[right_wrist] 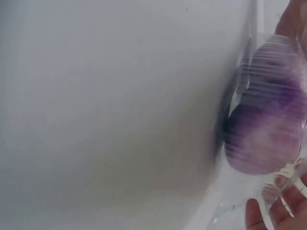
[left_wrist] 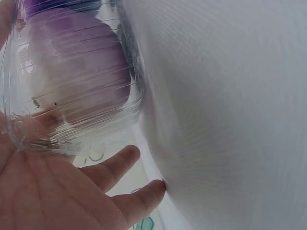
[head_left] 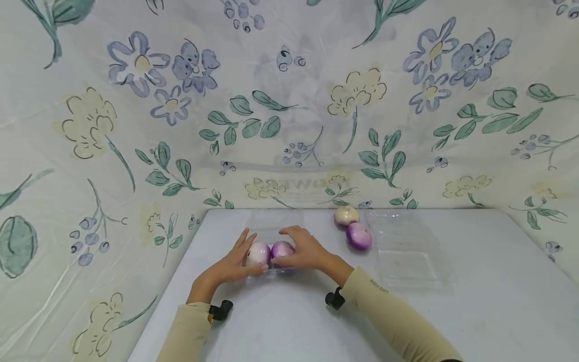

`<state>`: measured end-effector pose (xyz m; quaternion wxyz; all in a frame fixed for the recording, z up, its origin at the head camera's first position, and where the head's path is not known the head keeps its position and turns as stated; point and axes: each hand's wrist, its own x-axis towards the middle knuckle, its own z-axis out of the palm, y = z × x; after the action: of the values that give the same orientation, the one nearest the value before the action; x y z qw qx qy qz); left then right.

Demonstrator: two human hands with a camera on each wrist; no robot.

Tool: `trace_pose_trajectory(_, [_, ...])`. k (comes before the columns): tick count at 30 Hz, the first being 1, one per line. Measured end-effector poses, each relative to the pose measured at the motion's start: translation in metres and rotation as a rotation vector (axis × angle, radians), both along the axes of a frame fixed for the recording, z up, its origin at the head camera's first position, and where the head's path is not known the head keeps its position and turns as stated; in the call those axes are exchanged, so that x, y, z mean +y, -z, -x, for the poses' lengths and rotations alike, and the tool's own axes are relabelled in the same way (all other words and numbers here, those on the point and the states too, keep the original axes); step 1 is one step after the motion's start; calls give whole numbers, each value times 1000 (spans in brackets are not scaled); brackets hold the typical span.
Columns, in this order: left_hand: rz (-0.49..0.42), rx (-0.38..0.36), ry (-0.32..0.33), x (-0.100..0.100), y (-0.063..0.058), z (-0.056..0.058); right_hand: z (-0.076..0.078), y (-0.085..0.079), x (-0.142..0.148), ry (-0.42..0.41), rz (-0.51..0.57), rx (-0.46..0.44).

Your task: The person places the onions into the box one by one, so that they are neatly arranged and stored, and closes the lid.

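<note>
Two purple-and-white onions sit side by side in a clear plastic container on the table. My left hand (head_left: 232, 262) grips the container's left end. Its thumb lies along the front rim below the paler onion (head_left: 258, 254), and its other fingers spread behind. In the left wrist view, the ribbed container wall (left_wrist: 96, 127) stands between the palm and that onion. Around the purple onion (head_left: 282, 249) on the right, my right hand (head_left: 309, 251) has its thumb in front and index finger arched over behind. Through the plastic, the right wrist view shows this onion (right_wrist: 264, 143) close to the fingers (right_wrist: 255, 213).
Right of the hands lie a pale onion (head_left: 346, 216) and a purple onion (head_left: 359, 236), touching. Beside them is another clear plastic tray (head_left: 407, 264). A clear plastic flap (head_left: 273, 219) rises behind the hands. A flower-print sheet (head_left: 307, 146) hangs at the table's back edge.
</note>
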<state>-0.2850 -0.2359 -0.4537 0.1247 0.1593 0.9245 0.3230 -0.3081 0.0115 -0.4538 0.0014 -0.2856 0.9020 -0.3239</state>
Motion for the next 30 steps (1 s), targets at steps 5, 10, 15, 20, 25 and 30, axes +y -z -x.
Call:
trace_pose_trajectory(5, [-1, 2, 7, 2, -2, 2, 6, -5, 9, 46, 95, 36])
trace_pose_trajectory(10, [3, -8, 1, 2, -2, 4, 17, -5, 16, 83, 233, 9])
trace_pose_trajectory(15, [-4, -25, 3, 1, 1, 3, 26, -3, 21, 145, 244, -49])
trace_pose_trajectory(20, [-22, -14, 4, -1, 1, 1, 38, -2, 24, 195, 242, -18])
trace_pose_trajectory(25, [-20, -10, -2, -1, 1, 0, 49, 3, 27, 256, 200, -42])
trace_pose_trajectory(30, [-11, -13, -13, 1, -1, -1, 54, 6, 28, 304, 178, -81])
